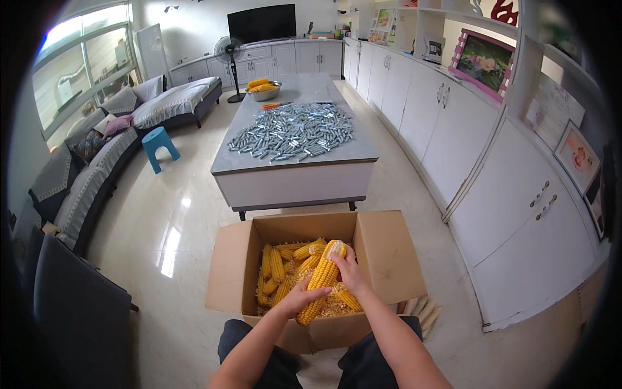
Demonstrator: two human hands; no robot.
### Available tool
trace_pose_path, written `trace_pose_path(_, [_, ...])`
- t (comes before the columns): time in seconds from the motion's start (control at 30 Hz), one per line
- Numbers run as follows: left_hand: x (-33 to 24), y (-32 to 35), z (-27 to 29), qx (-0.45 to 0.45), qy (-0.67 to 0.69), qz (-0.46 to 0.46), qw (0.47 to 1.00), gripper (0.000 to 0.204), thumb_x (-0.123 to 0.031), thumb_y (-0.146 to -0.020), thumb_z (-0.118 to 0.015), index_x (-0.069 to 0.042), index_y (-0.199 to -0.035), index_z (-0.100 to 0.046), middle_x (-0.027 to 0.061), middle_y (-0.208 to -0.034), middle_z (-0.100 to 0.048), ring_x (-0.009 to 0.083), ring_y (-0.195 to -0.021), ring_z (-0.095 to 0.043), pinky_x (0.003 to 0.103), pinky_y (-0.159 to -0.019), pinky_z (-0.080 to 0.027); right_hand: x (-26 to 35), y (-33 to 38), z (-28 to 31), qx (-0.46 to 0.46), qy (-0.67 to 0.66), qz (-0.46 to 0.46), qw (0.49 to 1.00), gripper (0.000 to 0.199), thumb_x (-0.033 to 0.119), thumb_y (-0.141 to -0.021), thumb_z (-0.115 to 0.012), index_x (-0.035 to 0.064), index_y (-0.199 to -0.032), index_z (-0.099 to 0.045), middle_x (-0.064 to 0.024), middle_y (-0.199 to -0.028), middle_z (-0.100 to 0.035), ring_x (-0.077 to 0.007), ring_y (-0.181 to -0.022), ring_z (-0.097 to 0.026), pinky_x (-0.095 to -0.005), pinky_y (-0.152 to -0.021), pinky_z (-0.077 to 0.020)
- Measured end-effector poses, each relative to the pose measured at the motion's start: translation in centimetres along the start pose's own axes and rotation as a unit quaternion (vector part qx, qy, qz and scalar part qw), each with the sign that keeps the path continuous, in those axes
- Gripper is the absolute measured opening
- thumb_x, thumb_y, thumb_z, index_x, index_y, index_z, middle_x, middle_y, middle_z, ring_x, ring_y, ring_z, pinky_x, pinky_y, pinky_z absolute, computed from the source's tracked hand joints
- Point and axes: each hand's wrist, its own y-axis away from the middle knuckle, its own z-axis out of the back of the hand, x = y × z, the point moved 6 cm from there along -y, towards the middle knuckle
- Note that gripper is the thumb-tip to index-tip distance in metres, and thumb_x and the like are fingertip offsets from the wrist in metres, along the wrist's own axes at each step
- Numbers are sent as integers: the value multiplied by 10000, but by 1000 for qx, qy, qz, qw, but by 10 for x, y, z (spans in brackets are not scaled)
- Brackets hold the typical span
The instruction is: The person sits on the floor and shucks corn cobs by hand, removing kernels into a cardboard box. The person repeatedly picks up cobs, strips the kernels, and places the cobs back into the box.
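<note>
Holding the cob (321, 283) over the open box (389, 259), we have it slanted, its lower end toward the box's near wall and its upper end out over the middle. Our left hand (299, 299) is wrapped around the lower part, fingers closed on it; our right hand (346, 267) is curled over the upper end, fingers bent tight against the kernels, though we cannot tell just how the thumb sits. More cobs (278, 269) lie along the box's left side and far wall, on a bed of loose kernels (327, 310) toward the near wall.

To do this well, we judge that we should keep the cob well inside the box walls, so whatever comes off drops into the box and not on the floor (162, 259). The left hand should grip firm and steady while the right works row by row, turning the cob a little each time. Keeping it low over the heap should stop kernels bouncing out. Bare cobs (421, 312) lie outside by the box's near right corner
</note>
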Motion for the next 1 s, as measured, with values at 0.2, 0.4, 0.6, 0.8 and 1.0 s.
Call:
trace_pose_path(0.2, [3,2,-2,-57,-38,-6,998,426,-259,-789,-657,-12,-1087,-478,46,-858,-558,112,-688,-560,242,-602,-465,-4,1,1,-27,44,-57,997,481,353,-885,-491,8,-1196,-364,-104,-1056,-487,-158,-981,-473,-274,-860,-371])
trace_pose_path(0.4, [4,4,0,-60,-46,11,997,434,-260,-788,-658,1,-1087,-481,52,-857,-562,115,-688,-566,245,-601,-473,-10,10,1,20,-15,-206,978,391,319,-858,-510,74,-1132,-377,-23,-709,-499,-75,-516,-455,-229,-441,-375])
trace_pose_path(0.6, [2,6,3,-75,-33,16,996,460,-283,-783,-663,5,-1091,-480,55,-864,-563,118,-673,-568,247,-590,-479,-16,9,-1,50,-80,-221,971,384,274,-840,-540,101,-1140,-375,4,-642,-465,-56,-439,-397,-207,-381,-333])
trace_pose_path(0.8, [4,5,7,-93,-89,-10,992,474,-295,-782,-666,-4,-1106,-479,40,-877,-563,101,-720,-559,232,-625,-460,-20,4,-7,-8,-65,-132,989,391,277,-856,-524,87,-1167,-381,-1,-699,-488,-52,-471,-421,-195,-404,-356])
trace_pose_path(1.0, [-6,11,2,-103,-45,-7,994,482,-295,-779,-670,-4,-1112,-476,37,-887,-563,88,-746,-541,229,-655,-445,-6,5,-16,47,-92,-148,984,425,262,-872,-518,52,-1205,-360,-43,-959,-523,-90,-735,-539,-221,-574,-455])
